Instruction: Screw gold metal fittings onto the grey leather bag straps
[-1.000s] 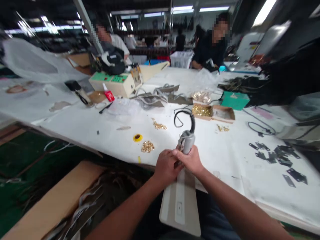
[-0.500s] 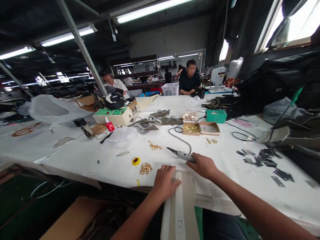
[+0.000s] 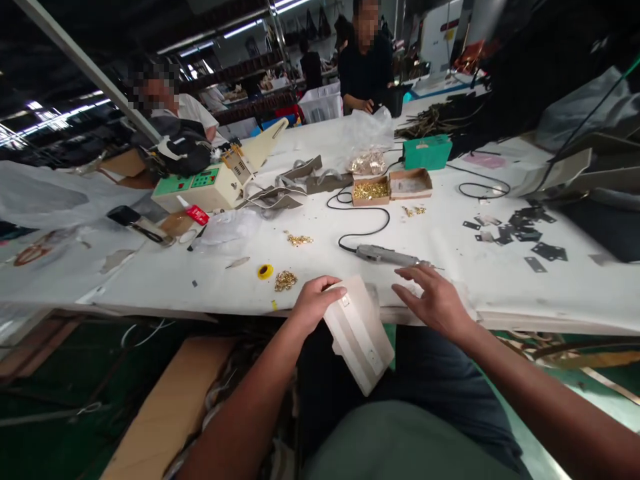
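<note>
1. Beige first: gripping the flat panel point(image 3: 353, 333) by its upper corner with the left hand point(image 3: 316, 300), thumb on top, and tilting it over the lap, just in front of the white table point(image 3: 150, 280).
2. Spreading the fingers of the right hand point(image 3: 434, 299) beside the panel, grasping nothing; being unable to tell any contact between fingertips and the grey tool point(image 3: 384, 255) just beyond.
3. No longer holding that tool, unlike half a second ago; leaving it lying on the table now, pointing its tip rightward instead of leftward.
4. Turning the panel as well: slanting it across the lap and showing two small fittings point(image 3: 346, 301) on the pale strip point(image 3: 359, 328), instead of the single one in sight half a second ago.
5. Judging from this, probably pausing the tool work and attending to the panel itself, while keeping the right hand free.
6. Noting small gold pieces point(image 3: 285, 281) and a round yellow item point(image 3: 265, 271) near the left hand; seeing black plates point(image 3: 527, 227) farther right.
</note>
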Tool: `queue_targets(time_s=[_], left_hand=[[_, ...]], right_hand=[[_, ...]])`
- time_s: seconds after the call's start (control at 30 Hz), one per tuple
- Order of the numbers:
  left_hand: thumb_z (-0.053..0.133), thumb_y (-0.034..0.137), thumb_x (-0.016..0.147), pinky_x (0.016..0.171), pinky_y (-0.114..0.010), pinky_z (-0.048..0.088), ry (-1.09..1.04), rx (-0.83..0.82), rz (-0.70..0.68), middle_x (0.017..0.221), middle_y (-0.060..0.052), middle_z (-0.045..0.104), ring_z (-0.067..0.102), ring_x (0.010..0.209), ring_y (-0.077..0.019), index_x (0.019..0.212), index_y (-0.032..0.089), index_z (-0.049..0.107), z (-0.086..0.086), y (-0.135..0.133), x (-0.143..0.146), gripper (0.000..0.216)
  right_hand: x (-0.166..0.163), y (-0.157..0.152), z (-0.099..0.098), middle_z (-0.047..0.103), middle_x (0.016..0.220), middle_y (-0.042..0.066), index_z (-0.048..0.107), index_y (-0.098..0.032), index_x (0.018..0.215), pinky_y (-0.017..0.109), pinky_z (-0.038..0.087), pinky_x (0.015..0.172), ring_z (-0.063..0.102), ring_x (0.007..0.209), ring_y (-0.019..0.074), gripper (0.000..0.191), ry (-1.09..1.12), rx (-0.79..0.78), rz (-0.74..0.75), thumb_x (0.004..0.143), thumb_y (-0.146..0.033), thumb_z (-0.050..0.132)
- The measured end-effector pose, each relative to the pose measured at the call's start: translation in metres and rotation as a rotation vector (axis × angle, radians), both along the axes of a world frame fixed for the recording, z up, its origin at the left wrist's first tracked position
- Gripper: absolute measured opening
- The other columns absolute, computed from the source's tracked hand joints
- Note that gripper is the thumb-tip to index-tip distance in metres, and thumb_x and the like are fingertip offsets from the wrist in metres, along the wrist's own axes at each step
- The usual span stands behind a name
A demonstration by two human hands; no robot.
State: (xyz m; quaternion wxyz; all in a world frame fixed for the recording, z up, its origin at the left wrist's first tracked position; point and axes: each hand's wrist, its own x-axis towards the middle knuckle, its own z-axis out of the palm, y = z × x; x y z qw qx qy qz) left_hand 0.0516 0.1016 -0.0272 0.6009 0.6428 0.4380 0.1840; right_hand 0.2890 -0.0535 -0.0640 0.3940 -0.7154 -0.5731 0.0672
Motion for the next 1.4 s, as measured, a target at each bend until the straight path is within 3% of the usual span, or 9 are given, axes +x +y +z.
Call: queue_targets(time_s=[0.1, 0.23, 0.4, 0.6, 0.77, 0.93, 1.07, 1.23, 1.4], left_hand=[[0.092, 0.042, 0.064, 0.065, -0.026, 0.050, -0.254, -0.181, 0.182, 0.077, -0.001, 0.074, 0.066, 0.065, -0.0149, 0.089, 0.017, 0.072, 0.007, -0.011, -0.007, 0.040], [0.096, 0.037, 0.063, 0.072, -0.026, 0.054, -0.478, -0.236, 0.390, 0.082, 0.000, 0.076, 0.069, 0.073, -0.0151, 0.092, 0.017, 0.071, 0.009, -0.022, -0.018, 0.043], [0.094, 0.038, 0.069, 0.089, -0.031, 0.056, -0.536, -0.243, 0.587, 0.097, -0.001, 0.079, 0.073, 0.088, -0.0167, 0.100, 0.019, 0.068, -0.010, -0.053, -0.033, 0.044], [0.084, 0.052, 0.078, 0.088, -0.039, 0.060, -0.254, -0.180, 0.545, 0.103, -0.007, 0.077, 0.074, 0.097, -0.0250, 0.108, 0.018, 0.066, -0.040, -0.095, -0.072, 0.049], [0.077, 0.045, 0.085, 0.104, -0.049, 0.056, 0.099, 0.582, 0.491, 0.135, -0.014, 0.064, 0.065, 0.123, -0.0314, 0.137, 0.022, 0.058, -0.031, -0.106, -0.086, 0.059], [0.085, 0.043, 0.078, 0.119, -0.057, 0.044, 0.159, 0.931, 0.030, 0.157, -0.015, 0.049, 0.048, 0.144, -0.0395, 0.158, 0.029, 0.039, -0.010, -0.123, -0.047, 0.093], [0.085, 0.043, 0.076, 0.122, -0.062, 0.040, 0.205, 0.911, -0.071, 0.164, -0.017, 0.043, 0.041, 0.150, -0.0449, 0.161, 0.028, 0.036, -0.011, -0.127, -0.024, 0.099], [0.082, 0.050, 0.078, 0.124, -0.060, 0.037, 0.058, 0.820, 0.011, 0.167, -0.015, 0.039, 0.038, 0.153, -0.0427, 0.160, 0.028, 0.038, -0.009, -0.106, -0.038, 0.095], [0.078, 0.038, 0.082, 0.114, -0.048, 0.049, -0.061, 0.264, 0.127, 0.145, -0.014, 0.065, 0.062, 0.131, -0.0352, 0.147, 0.021, 0.056, 0.000, -0.072, -0.043, 0.071]], right_hand=[[-0.030, -0.036, -0.007, 0.070, 0.120, 0.011, 0.067, -0.024, 0.129, 0.041, 0.056, 0.092, 0.069, 0.105, 0.0278, 0.043, 0.290, -0.057, 0.055, 0.096, -0.052, 0.066], [-0.049, -0.062, -0.006, 0.070, 0.130, 0.011, 0.061, -0.025, 0.140, 0.043, 0.054, 0.099, 0.066, 0.119, 0.0319, 0.064, 0.802, -0.115, -0.079, 0.088, -0.059, 0.075], [-0.051, -0.066, -0.002, 0.075, 0.106, 0.009, 0.071, -0.020, 0.113, 0.034, 0.055, 0.077, 0.069, 0.088, 0.0237, 0.048, 1.418, -0.177, 0.010, 0.084, -0.057, 0.080], [-0.042, -0.053, 0.013, 0.069, 0.085, 0.002, 0.069, -0.019, 0.093, 0.030, 0.047, 0.069, 0.060, 0.075, 0.0184, 0.042, 1.266, -0.192, 0.034, 0.087, -0.060, 0.076], [-0.040, -0.034, 0.044, 0.066, 0.078, 0.001, 0.070, -0.018, 0.091, 0.028, 0.039, 0.061, 0.053, 0.068, 0.0154, 0.043, 1.058, -0.280, 0.150, 0.090, -0.061, 0.071], [-0.060, -0.010, 0.058, 0.065, 0.074, 0.000, 0.070, -0.018, 0.089, 0.027, 0.038, 0.059, 0.052, 0.062, 0.0142, 0.040, 1.170, -0.291, 0.267, 0.084, -0.056, 0.079], [-0.069, 0.006, 0.063, 0.063, 0.069, -0.001, 0.068, -0.019, 0.085, 0.027, 0.039, 0.059, 0.051, 0.059, 0.0133, 0.036, 1.282, -0.271, 0.240, 0.081, -0.052, 0.081], [-0.059, 0.020, 0.066, 0.065, 0.071, -0.001, 0.073, -0.017, 0.086, 0.025, 0.040, 0.059, 0.052, 0.060, 0.0124, 0.033, 1.283, -0.401, 0.287, 0.077, -0.047, 0.084], [-0.050, 0.038, 0.067, 0.070, 0.079, 0.001, 0.078, -0.018, 0.093, 0.027, 0.045, 0.062, 0.056, 0.066, 0.0145, 0.037, 1.182, -0.533, 0.386, 0.077, -0.050, 0.085]])
